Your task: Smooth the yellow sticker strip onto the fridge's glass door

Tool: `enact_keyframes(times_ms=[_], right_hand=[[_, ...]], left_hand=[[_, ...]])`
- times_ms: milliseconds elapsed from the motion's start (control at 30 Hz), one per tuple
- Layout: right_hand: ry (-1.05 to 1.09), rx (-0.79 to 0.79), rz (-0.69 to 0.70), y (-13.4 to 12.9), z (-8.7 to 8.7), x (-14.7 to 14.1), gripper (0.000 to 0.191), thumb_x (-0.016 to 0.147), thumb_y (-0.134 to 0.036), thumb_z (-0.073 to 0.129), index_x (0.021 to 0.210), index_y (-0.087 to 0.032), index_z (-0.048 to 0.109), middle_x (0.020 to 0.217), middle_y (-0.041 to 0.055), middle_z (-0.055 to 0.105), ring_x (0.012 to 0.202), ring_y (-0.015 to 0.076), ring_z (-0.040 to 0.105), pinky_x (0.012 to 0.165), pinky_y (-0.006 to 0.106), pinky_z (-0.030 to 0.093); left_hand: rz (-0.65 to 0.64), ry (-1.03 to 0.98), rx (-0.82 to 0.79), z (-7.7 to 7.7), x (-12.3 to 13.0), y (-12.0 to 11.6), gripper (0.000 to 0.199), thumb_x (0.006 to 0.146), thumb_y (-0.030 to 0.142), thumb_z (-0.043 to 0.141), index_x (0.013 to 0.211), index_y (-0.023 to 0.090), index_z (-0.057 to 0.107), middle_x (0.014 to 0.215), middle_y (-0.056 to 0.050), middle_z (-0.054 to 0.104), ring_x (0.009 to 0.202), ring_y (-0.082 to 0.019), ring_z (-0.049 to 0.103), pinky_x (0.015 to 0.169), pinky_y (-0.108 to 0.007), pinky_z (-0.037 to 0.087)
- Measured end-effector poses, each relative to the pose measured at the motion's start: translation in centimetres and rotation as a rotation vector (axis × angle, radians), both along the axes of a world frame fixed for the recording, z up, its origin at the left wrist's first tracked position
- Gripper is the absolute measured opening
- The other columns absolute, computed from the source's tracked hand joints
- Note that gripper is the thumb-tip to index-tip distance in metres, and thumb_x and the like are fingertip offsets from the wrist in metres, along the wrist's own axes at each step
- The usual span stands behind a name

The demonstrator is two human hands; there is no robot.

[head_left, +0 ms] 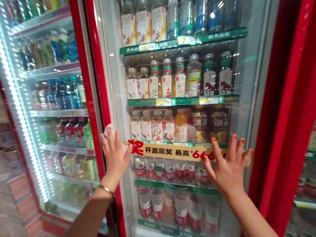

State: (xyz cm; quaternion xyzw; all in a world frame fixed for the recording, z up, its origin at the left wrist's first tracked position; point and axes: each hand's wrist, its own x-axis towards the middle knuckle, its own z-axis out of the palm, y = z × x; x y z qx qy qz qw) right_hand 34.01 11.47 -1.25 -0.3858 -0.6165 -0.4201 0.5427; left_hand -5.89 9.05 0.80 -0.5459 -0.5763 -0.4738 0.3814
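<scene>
Our left hand spreads open at the glass door (perhaps pinning a pale scrap). Our right hand spreads wide, empty.

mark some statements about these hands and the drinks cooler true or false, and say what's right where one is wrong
1. The right hand partly covers the yellow strip. True.
2. The gold-coloured bracelet is on the right wrist. False: it is on the left wrist.
3. The orange bottle stands on the shelf just above the strip. True.
4. The left hand is clenched around a bottle. False: its fingers are extended, near the left edge of the glass, and no bottle is in it.
5. The frame around the middle cooler is green. False: the frame is red; the shelf edges are green.
</scene>
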Motion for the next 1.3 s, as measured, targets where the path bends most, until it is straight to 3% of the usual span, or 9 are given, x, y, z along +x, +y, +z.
enact_keyframes(times_ms=[133,233,467,600,700,833,967,1200,1300], right_hand=[[-0.160,0.011,0.052,-0.5,-1.8,-5.0,0.088,0.100,-0.053,0.065,0.176,-0.037,0.025,0.186,0.0034,0.014,0.173,0.0366,0.008,0.137,0.070,-0.001],[-0.174,0.042,0.031,0.0,-2.4,-6.7,0.085,0.101,-0.055,0.065,0.175,-0.034,0.030,0.184,0.0028,0.021,0.174,0.0323,0.010,0.139,0.066,-0.004],[-0.124,0.006,0.023,0.2,-2.9,-6.4,0.082,0.100,-0.056,0.067,0.173,-0.038,0.033,0.178,0.0010,0.037,0.171,0.0342,0.023,0.139,0.067,0.004],[-0.118,-0.017,0.014,0.1,-3.2,-6.3,0.086,0.097,-0.055,0.069,0.173,-0.040,0.031,0.176,0.0019,0.042,0.167,0.0394,0.033,0.138,0.071,0.009],[-0.123,-0.023,0.018,0.1,-3.2,-6.3,0.088,0.097,-0.055,0.069,0.174,-0.041,0.030,0.177,0.0017,0.041,0.167,0.0401,0.033,0.137,0.071,0.009],[-0.101,-0.016,0.044,0.1,-3.2,-6.4,0.086,0.097,-0.054,0.070,0.173,-0.041,0.033,0.177,0.0008,0.040,0.166,0.0403,0.034,0.138,0.069,0.010],[-0.098,-0.010,0.062,0.0,-3.2,-6.5,0.082,0.099,-0.055,0.069,0.172,-0.038,0.036,0.179,0.0014,0.037,0.167,0.0400,0.033,0.139,0.068,0.008],[-0.110,-0.020,0.020,0.0,-3.2,-6.3,0.088,0.096,-0.056,0.072,0.173,-0.040,0.033,0.174,0.0017,0.045,0.164,0.0408,0.038,0.138,0.069,0.011],[-0.113,-0.002,0.016,0.1,-3.2,-6.4,0.086,0.097,-0.056,0.071,0.173,-0.039,0.034,0.176,0.0006,0.041,0.165,0.0393,0.036,0.139,0.066,0.011]], left_hand=[[-0.088,0.414,-0.042,-9.3,7.3,-0.1,0.085,0.099,0.066,0.060,0.173,0.032,0.034,0.184,-0.004,0.026,0.174,-0.036,-0.004,0.142,-0.066,0.004],[-0.106,0.506,-0.042,-14.1,6.6,-0.5,0.080,0.094,0.068,0.068,0.166,0.042,0.046,0.179,0.003,0.037,0.175,-0.030,0.002,0.145,-0.056,0.005],[0.093,-0.151,0.032,-13.7,6.2,0.4,0.095,0.105,0.054,0.051,0.176,0.010,0.007,0.183,-0.027,0.010,0.172,-0.045,-0.004,0.134,-0.079,0.016],[-0.110,0.157,-0.073,-18.4,11.9,-0.2,0.099,0.097,0.069,0.061,0.176,0.023,0.024,0.179,-0.017,0.034,0.173,-0.041,0.001,0.139,-0.071,0.005],[-0.105,0.261,-0.094,-20.7,10.4,-1.0,0.092,0.096,0.061,0.067,0.175,0.033,0.028,0.176,-0.012,0.042,0.174,-0.038,0.003,0.141,-0.068,0.006],[0.032,-0.083,-0.031,-16.2,6.4,-0.5,0.092,0.105,0.045,0.056,0.177,0.020,0.006,0.184,-0.022,0.012,0.173,-0.039,-0.008,0.137,-0.074,0.014],[-0.011,-0.143,0.020,-12.1,9.5,0.5,0.094,0.105,0.059,0.050,0.177,0.017,0.007,0.185,-0.022,0.009,0.172,-0.043,-0.008,0.135,-0.079,0.007],[-0.022,0.173,-0.056,-21.0,8.2,-1.1,0.104,0.087,0.060,0.079,0.174,0.031,0.030,0.177,-0.015,0.040,0.172,-0.044,0.011,0.135,-0.072,0.028],[0.067,-0.074,-0.063,-19.4,5.7,-1.2,0.101,0.098,0.049,0.068,0.177,0.021,0.011,0.181,-0.024,0.025,0.172,-0.044,0.011,0.133,-0.073,0.031]])
